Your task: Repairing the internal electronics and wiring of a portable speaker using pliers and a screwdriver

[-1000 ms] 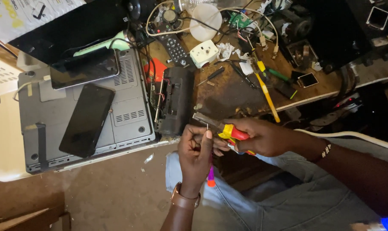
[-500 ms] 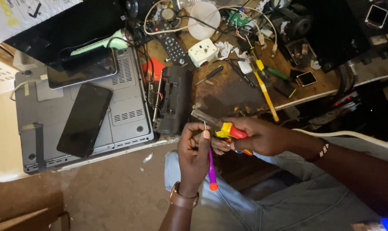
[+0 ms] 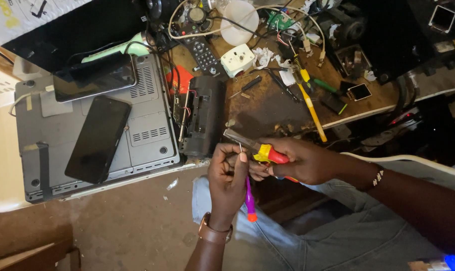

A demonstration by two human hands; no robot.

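Observation:
My left hand [image 3: 227, 183] grips a small screwdriver with a purple and orange handle [image 3: 249, 200], its thin shaft pointing up past my thumb. My right hand [image 3: 300, 160] is closed around pliers with red and yellow handles [image 3: 267, 153]; the metal jaws [image 3: 236, 136] point left, toward the edge of the workbench. Both hands meet in front of a black opened radio-like device [image 3: 202, 118] with exposed wires. Whatever sits between my fingers is hidden.
A grey upturned laptop [image 3: 142, 125] holds a black phone [image 3: 98, 139] and a second dark device [image 3: 94, 80]. The cluttered wooden bench [image 3: 267, 108] carries a remote [image 3: 203, 52], a white socket [image 3: 237, 60], a yellow-handled tool [image 3: 312, 108], cables and small parts.
My hands stay joined in nearly the same place; the screwdriver has tilted slightly and the pliers' jaws have shifted a little. Nothing else on the bench moved.

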